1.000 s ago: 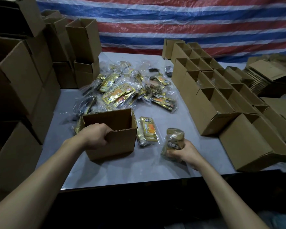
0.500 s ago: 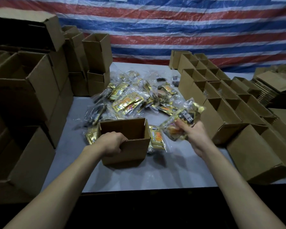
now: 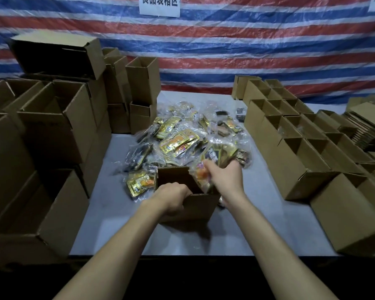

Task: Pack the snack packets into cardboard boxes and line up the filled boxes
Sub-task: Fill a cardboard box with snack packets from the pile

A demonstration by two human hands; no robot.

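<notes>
A small open cardboard box (image 3: 195, 208) stands on the grey table (image 3: 258, 213) near its front edge. My left hand (image 3: 171, 197) grips the box's near rim at the left corner. My right hand (image 3: 224, 177) holds a clear-wrapped gold and orange snack packet (image 3: 214, 158) over the box's right side, its lower end at the opening. Behind the box a heap of snack packets (image 3: 182, 139) lies in the middle of the table. One more gold packet (image 3: 139, 184) lies just left of the box.
Rows of open boxes (image 3: 290, 135) line the table's right side, with one closed box (image 3: 351, 215) at the front right. Stacked cartons (image 3: 59, 118) crowd the left. Flat cardboard sheets (image 3: 368, 124) are piled at the far right. A striped tarp (image 3: 225, 40) hangs behind.
My right hand has lifted the packet off the table and carried it left and up, to the box's opening. My left hand has kept its grip on the box.
</notes>
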